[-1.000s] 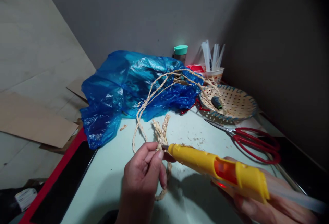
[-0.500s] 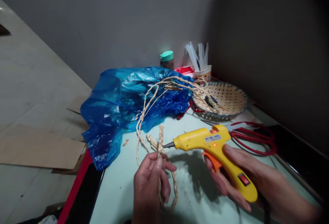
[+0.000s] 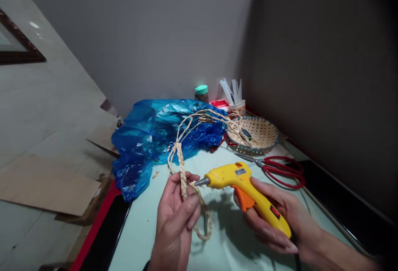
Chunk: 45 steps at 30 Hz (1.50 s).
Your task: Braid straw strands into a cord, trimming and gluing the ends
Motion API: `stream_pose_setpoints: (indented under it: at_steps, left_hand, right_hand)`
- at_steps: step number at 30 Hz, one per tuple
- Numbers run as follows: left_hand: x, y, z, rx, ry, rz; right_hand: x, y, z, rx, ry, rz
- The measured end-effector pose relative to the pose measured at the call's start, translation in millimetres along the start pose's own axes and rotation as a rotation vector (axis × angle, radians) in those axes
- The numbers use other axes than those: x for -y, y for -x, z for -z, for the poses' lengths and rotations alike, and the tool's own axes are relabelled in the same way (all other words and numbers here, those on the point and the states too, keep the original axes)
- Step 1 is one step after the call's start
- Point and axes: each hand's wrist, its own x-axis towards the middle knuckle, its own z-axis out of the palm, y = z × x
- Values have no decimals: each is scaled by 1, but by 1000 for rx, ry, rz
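My left hand is closed round a braided straw cord, pinching it between thumb and fingers just above the pale green table. The cord loops below the hand and trails up over the blue plastic bag. My right hand grips a yellow glue gun by its handle, with a finger beside the orange trigger. The metal nozzle points left and sits right by the cord at my left fingertips.
Red-handled scissors lie to the right of the gun. Behind them sits a woven basket tray, a cup of glue sticks and a green-capped jar by the wall. Cardboard sheets lie on the floor at left.
The view tilted up and back. My right hand turned the glue gun from lying flat to upright with its nozzle at the cord. My left hand raised the braid more upright.
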Motion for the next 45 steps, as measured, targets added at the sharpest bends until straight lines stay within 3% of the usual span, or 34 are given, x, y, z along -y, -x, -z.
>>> stream_pose_setpoints:
  at_steps: [6,13,23,34,39,42,45]
  left_hand:
    - [-6,22,-18,-59,50,-89]
    - [-3,36,-16,-144,-55,-155]
    - [2,34,-9,-106,-103,-222]
    - [3,33,-13,-92,-61,-203]
    - [4,28,-15,-77,-48,-204]
    - [3,25,-13,-109,-54,-175]
    - [1,23,-8,-140,-81,-133]
  right_hand:
    - [-7,6,-7,62,55,-4]
    - [-11,13,-13,8,101,-17]
    - [-19,24,-22,-68,50,-35]
    - [-23,31,-27,-182,4,-16]
    - [-24,31,-25,-162,15,-16]
    - [-19,32,-25,-158,-17,58]
    - [-10,34,-22,-333,-34,216]
